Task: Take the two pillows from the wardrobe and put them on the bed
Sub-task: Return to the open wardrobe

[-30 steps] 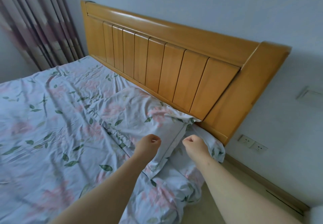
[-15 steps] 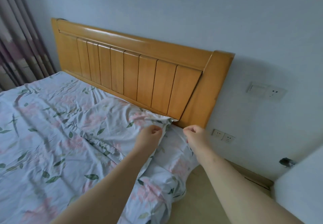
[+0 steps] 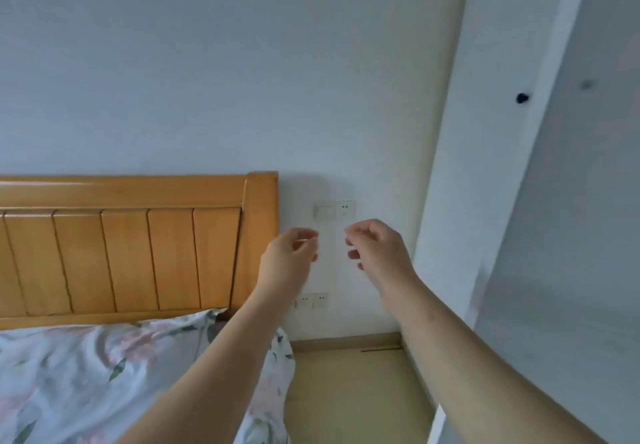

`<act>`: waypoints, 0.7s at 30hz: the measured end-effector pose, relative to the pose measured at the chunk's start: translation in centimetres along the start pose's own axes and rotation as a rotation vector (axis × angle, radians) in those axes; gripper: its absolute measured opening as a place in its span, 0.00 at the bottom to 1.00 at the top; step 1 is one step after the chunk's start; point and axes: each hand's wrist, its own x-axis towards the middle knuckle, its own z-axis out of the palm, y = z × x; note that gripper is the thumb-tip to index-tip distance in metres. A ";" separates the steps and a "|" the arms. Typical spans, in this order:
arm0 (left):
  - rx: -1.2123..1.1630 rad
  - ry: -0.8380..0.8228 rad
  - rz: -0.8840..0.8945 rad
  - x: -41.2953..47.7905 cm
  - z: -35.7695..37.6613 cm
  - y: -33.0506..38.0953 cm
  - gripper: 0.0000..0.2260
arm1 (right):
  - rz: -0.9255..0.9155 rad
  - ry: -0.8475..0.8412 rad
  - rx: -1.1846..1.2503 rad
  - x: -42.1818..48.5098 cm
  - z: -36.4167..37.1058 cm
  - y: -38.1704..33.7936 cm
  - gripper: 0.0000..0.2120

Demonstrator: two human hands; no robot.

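Left hand and right hand raised before wall, apart, fingers loosely curled, empty. Floral pillow lies on bed, corner touching headboard; long axis cannot tell.

Wooden bed — rumpled floral bedding spread over it, draping off right edge.

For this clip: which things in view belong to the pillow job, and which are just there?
Job: bed with floral bedding; left hand and right hand, both empty; white panel with dark knob, possibly the wardrobe.
Just there: wall switch; low sockets; skirting board.
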 end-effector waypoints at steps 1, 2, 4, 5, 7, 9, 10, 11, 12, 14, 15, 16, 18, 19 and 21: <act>-0.025 -0.028 0.039 -0.5 1.2 1.5 0.08 | -0.024 0.036 0.005 -0.8 -1.8 -0.8 0.07; -0.047 -0.052 0.073 -1.1 2.2 2.8 0.08 | -0.044 0.074 0.007 -1.5 -3.4 -1.5 0.07; -0.116 -0.093 0.140 -2.3 4.3 5.5 0.07 | -0.077 0.151 0.010 -3.0 -6.6 -2.8 0.07; -0.165 -0.105 0.162 -2.9 5.2 6.8 0.06 | -0.092 0.187 0.010 -3.7 -8.0 -3.3 0.07; -0.254 -0.128 0.198 -4.2 7.0 9.1 0.07 | -0.120 0.257 -0.002 -4.8 -10.8 -4.2 0.08; -0.318 -0.169 0.248 -5.4 8.6 11.2 0.08 | -0.128 0.325 -0.016 -5.8 -13.4 -4.8 0.08; -0.335 -0.201 0.274 -6.0 9.3 12.2 0.09 | -0.127 0.363 -0.019 -6.2 -14.7 -4.9 0.08; -0.350 -0.246 0.306 -7.0 10.4 13.5 0.09 | -0.129 0.407 -0.030 -6.9 -16.5 -5.0 0.07; -0.348 -0.282 0.345 -7.8 11.1 14.4 0.08 | -0.126 0.433 -0.036 -7.3 -17.7 -5.1 0.07; -0.338 -0.347 0.440 -9.3 12.8 16.4 0.08 | -0.118 0.479 -0.053 -8.3 -20.4 -5.3 0.06; -0.336 -0.376 0.478 -10.1 13.8 17.4 0.07 | -0.116 0.511 -0.064 -8.9 -21.9 -5.4 0.06; -0.341 -0.401 0.500 -10.8 15.1 18.3 0.08 | -0.118 0.548 -0.073 -9.5 -23.6 -5.5 0.06; -0.368 -0.452 0.511 -12.4 18.0 20.2 0.09 | -0.127 0.623 -0.098 -10.9 -27.4 -5.9 0.07; -0.378 -0.472 0.514 -13.1 19.4 21.1 0.09 | -0.132 0.658 -0.111 -11.6 -29.3 -6.1 0.08; -0.388 -0.510 0.541 -14.5 22.3 23.0 0.11 | -0.150 0.726 -0.141 -12.9 -33.0 -6.8 0.08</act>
